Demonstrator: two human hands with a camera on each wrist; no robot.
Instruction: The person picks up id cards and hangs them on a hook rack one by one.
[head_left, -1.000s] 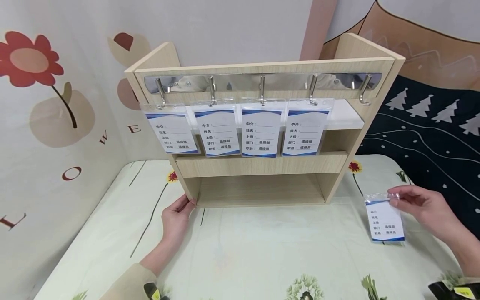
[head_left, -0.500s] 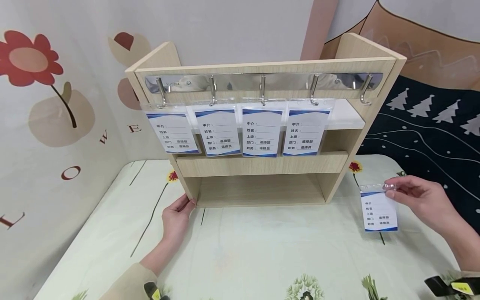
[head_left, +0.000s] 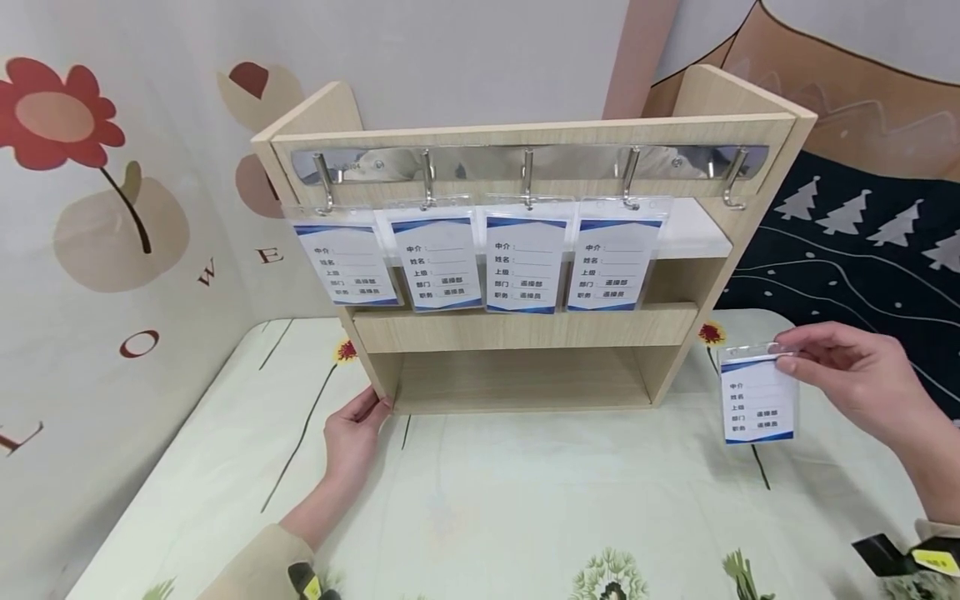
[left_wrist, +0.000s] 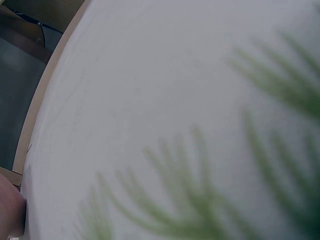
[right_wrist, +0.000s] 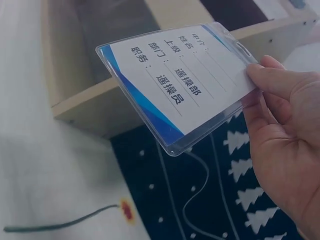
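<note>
My right hand (head_left: pixel 855 379) pinches a clear-sleeved ID badge (head_left: pixel 757 404) by its top right corner, between thumb and fingers. In the right wrist view the badge (right_wrist: pixel 165 85) shows blue corners and printed lines, its slot close to the thumb. It hangs above the table, to the right of a small wooden shelf (head_left: pixel 525 329). My left hand (head_left: pixel 352 433) grips the shelf's lower left corner. Several matching badges (head_left: pixel 525 267) hang side by side from the metal hook rail (head_left: pixel 476 162) on the shelf's front. The rail's rightmost hook (head_left: pixel 731 183) stands to their right.
A pale floral cloth (head_left: pixel 480 492) covers the table. Behind the shelf stands a grey wall covering (head_left: pixel 480 62); a dark fabric with white trees (head_left: pixel 840 242) hangs at the right. A white panel (head_left: pixel 690 229) sits inside the shelf behind the badges.
My right hand has raised the badge off to the right of the shelf, moving up and slightly away from me. The left hand has stayed at the shelf corner.
</note>
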